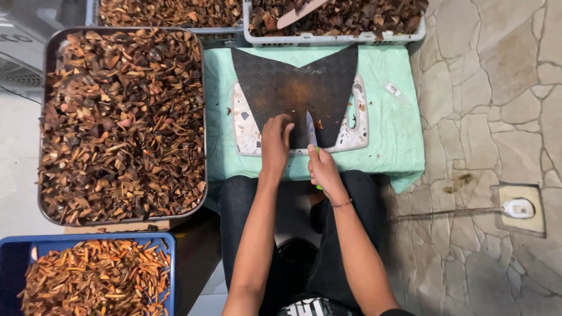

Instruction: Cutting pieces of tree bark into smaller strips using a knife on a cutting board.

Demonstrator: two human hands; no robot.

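Observation:
My right hand (323, 169) grips a small knife (311, 130) with a green handle, its blade pointing away from me over a dark rubber mat (295, 88). The mat lies on a speckled white cutting board (246, 126). My left hand (275, 137) rests fingers-down on the mat just left of the blade, pressing on something small that its fingers hide. A few brown crumbs lie near the blade tip.
A teal cloth (392, 137) covers the low table. A large metal tray (47, 129) of brown dried pieces sits at left, a blue crate (167, 243) of orange slivers below it, two grey baskets (328, 38) at the back. Stone floor with a white device (518, 208) lies at right.

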